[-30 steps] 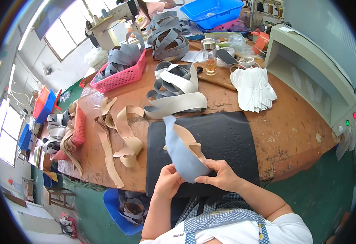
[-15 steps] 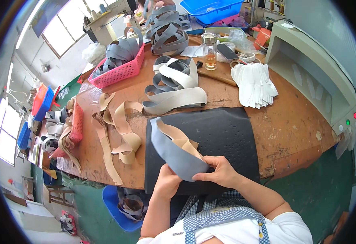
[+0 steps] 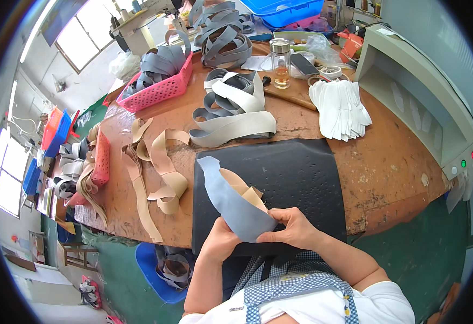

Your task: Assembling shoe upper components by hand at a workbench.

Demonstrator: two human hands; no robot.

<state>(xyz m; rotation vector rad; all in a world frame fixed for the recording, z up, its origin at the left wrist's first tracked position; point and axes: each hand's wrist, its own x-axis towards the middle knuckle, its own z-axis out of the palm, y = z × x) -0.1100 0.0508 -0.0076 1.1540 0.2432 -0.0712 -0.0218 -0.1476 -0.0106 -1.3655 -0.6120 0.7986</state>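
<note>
A curved piece (image 3: 234, 202) of material, blue-grey outside and beige inside, is leaning up and leftward in a person's two hands, over a black mat (image 3: 307, 189) at the near edge of a worn brown table (image 3: 380, 189). The left hand (image 3: 220, 238) is gripping its lower left edge, fingers curling in closely. The right hand (image 3: 293, 227) is pinching its lower right end, thumb lying on the blue-grey face.

Left of the mat, beige strips (image 3: 166, 186) are trailing toward the table's near edge. Beyond the mat, grey-and-white strips (image 3: 234, 132) are lying in loose folds. Toward the far left edge, a pink basket (image 3: 163, 89) is holding grey strips. Farther right, a glass bottle (image 3: 281, 70) is standing near a dark phone (image 3: 304, 64), and white pieces (image 3: 342, 110) are fanning out. By the right edge, a pale machine (image 3: 447, 127) is showing red and green buttons. The person is wearing a white shirt (image 3: 380, 305) bearing a small dark print, too small to read.
</note>
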